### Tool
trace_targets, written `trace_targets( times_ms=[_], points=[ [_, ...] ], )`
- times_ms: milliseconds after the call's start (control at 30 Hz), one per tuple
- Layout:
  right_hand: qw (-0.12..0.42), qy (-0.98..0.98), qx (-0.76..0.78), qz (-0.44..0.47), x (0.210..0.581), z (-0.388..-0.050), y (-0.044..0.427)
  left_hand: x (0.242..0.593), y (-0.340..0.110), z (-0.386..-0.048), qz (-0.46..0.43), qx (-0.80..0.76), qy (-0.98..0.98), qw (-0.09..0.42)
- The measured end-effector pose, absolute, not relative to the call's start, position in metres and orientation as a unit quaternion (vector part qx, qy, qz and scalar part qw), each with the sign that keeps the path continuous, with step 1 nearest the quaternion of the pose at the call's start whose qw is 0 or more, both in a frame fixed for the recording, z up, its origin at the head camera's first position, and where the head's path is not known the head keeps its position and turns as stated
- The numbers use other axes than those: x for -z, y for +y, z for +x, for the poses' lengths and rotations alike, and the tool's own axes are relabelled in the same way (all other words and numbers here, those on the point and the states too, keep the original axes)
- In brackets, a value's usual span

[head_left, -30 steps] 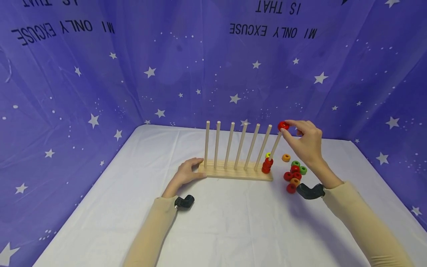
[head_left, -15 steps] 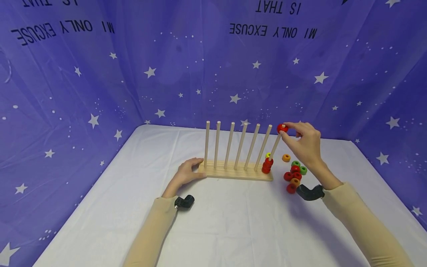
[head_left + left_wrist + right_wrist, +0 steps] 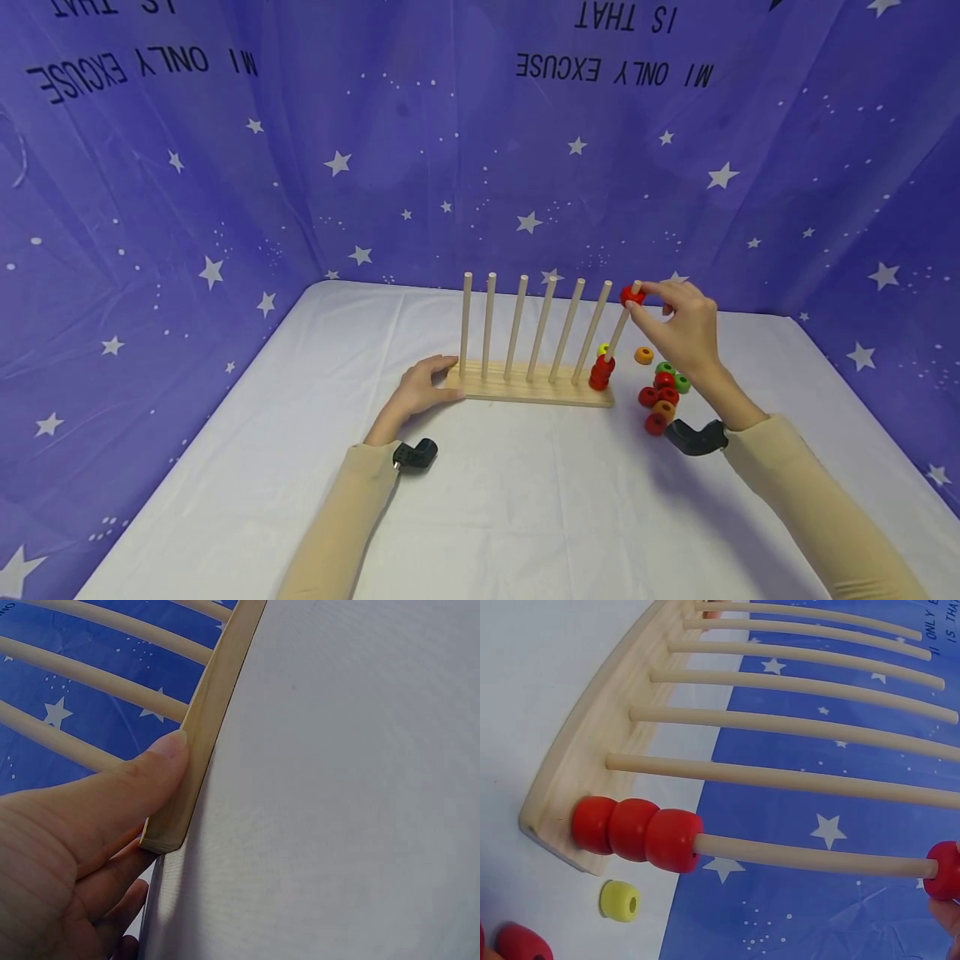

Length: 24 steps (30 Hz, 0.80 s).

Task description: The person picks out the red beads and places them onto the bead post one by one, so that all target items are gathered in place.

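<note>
A wooden base (image 3: 532,390) carries a row of upright pegs. My left hand (image 3: 422,387) grips its left end, with the thumb on the front edge in the left wrist view (image 3: 112,795). Between thumb and fingers my right hand (image 3: 686,329) pinches a red bead (image 3: 632,296), which sits around the rightmost peg (image 3: 618,333) just below its tip. Three red beads (image 3: 634,830) are stacked at the foot of that peg in the right wrist view. The other pegs hold no beads.
Right of the base lie loose red, green and orange beads (image 3: 656,424) in a cluster, with one orange bead (image 3: 643,356) farther back. A yellow bead (image 3: 619,901) lies behind the base's right end. A purple star-patterned curtain (image 3: 450,167) surrounds the white table (image 3: 480,500).
The right hand has brought the red bead from above the rightmost peg down over its tip, so that the tip now sticks out above it. My left hand has stayed in place.
</note>
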State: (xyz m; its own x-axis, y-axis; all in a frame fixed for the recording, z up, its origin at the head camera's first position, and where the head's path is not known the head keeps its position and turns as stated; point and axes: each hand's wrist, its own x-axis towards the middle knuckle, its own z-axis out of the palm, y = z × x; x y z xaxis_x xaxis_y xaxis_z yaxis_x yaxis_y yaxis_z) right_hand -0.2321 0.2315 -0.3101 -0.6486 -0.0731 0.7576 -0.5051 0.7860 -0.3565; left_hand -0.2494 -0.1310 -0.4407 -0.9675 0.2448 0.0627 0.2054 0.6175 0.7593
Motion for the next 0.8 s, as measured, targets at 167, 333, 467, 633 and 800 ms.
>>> trace_targets(
  times_ms=[167,333,467,633,800],
  points=[
    [0.384,-0.865,-0.279,0.165,0.315,-0.232,0.231,0.44,-0.131,-0.249,0.125,-0.418,0.9,0.024],
    [0.378,-0.87,-0.274,0.16,0.319,-0.232,0.231,0.44,-0.13,-0.25,0.126,-0.416,0.9,0.022],
    [0.366,-0.877,-0.268,0.159,0.322,-0.231,0.231,0.442,-0.13,-0.25,0.125,-0.414,0.902,0.024],
    [0.354,-0.884,-0.261,0.157,0.324,-0.232,0.231,0.442,-0.13,-0.25,0.123,-0.418,0.9,0.024],
    [0.329,-0.896,-0.257,0.155,0.326,-0.23,0.231,0.442,-0.13,-0.25,0.124,-0.417,0.9,0.024]
  ],
)
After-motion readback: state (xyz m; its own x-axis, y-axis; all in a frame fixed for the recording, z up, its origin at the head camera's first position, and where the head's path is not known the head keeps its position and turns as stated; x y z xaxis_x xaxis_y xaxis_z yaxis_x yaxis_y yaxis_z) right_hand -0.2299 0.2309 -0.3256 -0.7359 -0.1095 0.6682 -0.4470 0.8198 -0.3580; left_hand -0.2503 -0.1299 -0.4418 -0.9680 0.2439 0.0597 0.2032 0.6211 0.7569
